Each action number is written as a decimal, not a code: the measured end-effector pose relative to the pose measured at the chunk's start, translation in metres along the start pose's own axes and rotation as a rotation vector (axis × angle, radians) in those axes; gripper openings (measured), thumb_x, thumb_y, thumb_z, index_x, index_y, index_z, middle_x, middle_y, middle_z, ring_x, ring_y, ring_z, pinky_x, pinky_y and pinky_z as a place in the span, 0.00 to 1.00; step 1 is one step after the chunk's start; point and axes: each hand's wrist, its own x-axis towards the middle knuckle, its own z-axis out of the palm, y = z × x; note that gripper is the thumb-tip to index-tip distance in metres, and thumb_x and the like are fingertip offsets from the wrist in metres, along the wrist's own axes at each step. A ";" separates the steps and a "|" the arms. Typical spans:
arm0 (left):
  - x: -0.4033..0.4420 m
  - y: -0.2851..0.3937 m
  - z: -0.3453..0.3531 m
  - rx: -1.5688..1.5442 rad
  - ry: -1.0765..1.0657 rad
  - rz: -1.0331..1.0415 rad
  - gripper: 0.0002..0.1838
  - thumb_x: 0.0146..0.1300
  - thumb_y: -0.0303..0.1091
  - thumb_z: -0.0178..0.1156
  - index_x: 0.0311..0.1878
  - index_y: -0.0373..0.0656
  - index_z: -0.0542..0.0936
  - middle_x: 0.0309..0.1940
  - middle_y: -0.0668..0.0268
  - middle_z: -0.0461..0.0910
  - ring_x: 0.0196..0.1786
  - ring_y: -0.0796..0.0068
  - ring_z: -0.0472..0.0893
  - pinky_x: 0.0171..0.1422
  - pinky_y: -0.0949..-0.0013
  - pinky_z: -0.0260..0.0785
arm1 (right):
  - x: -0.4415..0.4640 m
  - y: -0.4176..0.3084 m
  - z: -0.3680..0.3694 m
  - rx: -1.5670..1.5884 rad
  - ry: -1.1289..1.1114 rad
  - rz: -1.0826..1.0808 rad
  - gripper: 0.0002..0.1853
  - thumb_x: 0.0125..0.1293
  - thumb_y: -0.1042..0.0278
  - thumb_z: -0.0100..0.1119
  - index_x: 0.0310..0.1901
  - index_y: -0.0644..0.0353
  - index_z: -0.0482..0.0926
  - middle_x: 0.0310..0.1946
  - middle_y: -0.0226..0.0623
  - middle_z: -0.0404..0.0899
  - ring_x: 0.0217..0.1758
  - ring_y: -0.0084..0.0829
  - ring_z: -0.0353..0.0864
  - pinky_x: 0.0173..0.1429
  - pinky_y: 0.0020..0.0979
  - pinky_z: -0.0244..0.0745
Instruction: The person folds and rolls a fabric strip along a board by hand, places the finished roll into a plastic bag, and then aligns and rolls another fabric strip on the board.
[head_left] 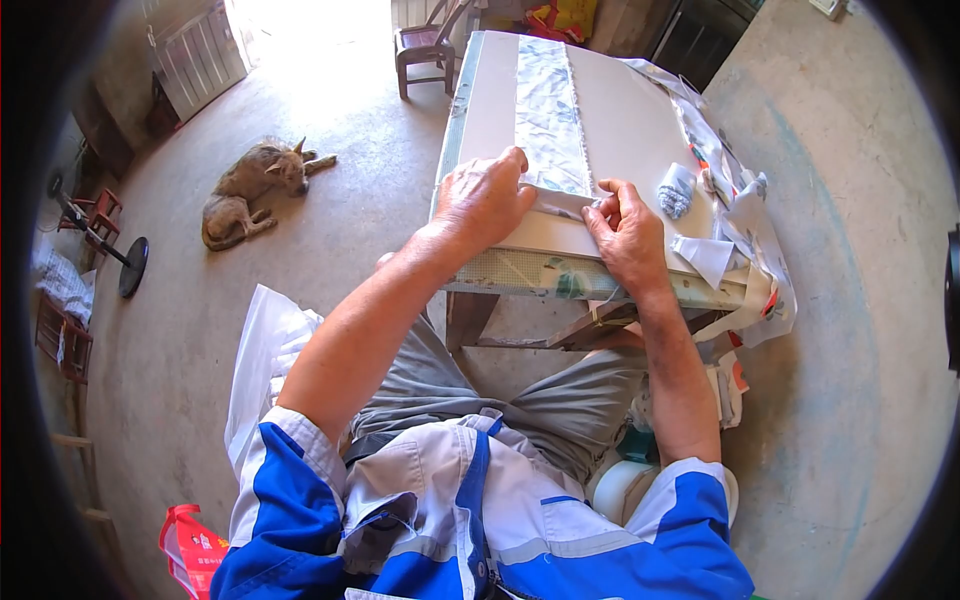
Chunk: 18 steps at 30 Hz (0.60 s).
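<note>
A long pale fabric strip with a faint grey-blue pattern and frayed edges lies lengthwise on the board-topped table. Its near end is folded or rolled over into a narrow band. My left hand is closed at the left end of this band, its fingers curled. At the right end, my right hand pinches the band between thumb and fingers. Beside my right hand stands a small roll of patterned cloth. A white cloth scrap lies near the table's right corner.
Loose fabric strips hang along the table's right edge. A dog lies on the floor to the left. Beyond the table is a wooden chair. White cloth hangs beside my left leg, and a red bag sits at lower left.
</note>
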 end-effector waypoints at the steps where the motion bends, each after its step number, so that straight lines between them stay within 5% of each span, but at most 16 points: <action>1: 0.000 -0.001 0.002 0.012 0.002 0.009 0.20 0.68 0.43 0.66 0.56 0.40 0.83 0.36 0.56 0.90 0.44 0.55 0.91 0.54 0.51 0.79 | 0.000 0.001 0.000 -0.010 -0.001 -0.005 0.20 0.67 0.72 0.72 0.58 0.68 0.80 0.31 0.40 0.85 0.35 0.39 0.86 0.44 0.39 0.83; 5: -0.001 -0.002 0.003 0.034 0.003 0.013 0.21 0.68 0.44 0.67 0.56 0.39 0.82 0.35 0.57 0.90 0.44 0.55 0.90 0.55 0.51 0.79 | -0.001 0.002 0.004 -0.048 0.032 -0.026 0.22 0.67 0.72 0.72 0.60 0.68 0.78 0.36 0.44 0.85 0.38 0.44 0.87 0.46 0.41 0.83; 11: -0.001 -0.003 0.006 0.054 -0.008 -0.014 0.23 0.67 0.46 0.69 0.56 0.39 0.81 0.41 0.52 0.89 0.50 0.51 0.89 0.58 0.50 0.78 | -0.006 -0.009 -0.002 -0.348 0.085 -0.215 0.24 0.68 0.69 0.68 0.63 0.68 0.77 0.56 0.50 0.82 0.63 0.48 0.81 0.66 0.47 0.74; 17: -0.005 0.003 0.002 0.020 0.037 -0.008 0.23 0.68 0.45 0.69 0.57 0.39 0.80 0.42 0.49 0.88 0.51 0.47 0.88 0.58 0.49 0.77 | -0.020 -0.036 0.014 -0.452 -0.033 -0.509 0.36 0.71 0.55 0.66 0.73 0.70 0.72 0.73 0.52 0.74 0.80 0.50 0.68 0.81 0.50 0.58; 18: -0.004 0.002 0.003 0.025 0.036 -0.010 0.22 0.68 0.45 0.68 0.56 0.39 0.80 0.42 0.50 0.88 0.51 0.47 0.88 0.58 0.49 0.77 | -0.020 -0.034 0.017 -0.457 -0.114 -0.516 0.42 0.73 0.45 0.64 0.77 0.70 0.68 0.76 0.54 0.71 0.84 0.50 0.63 0.85 0.52 0.51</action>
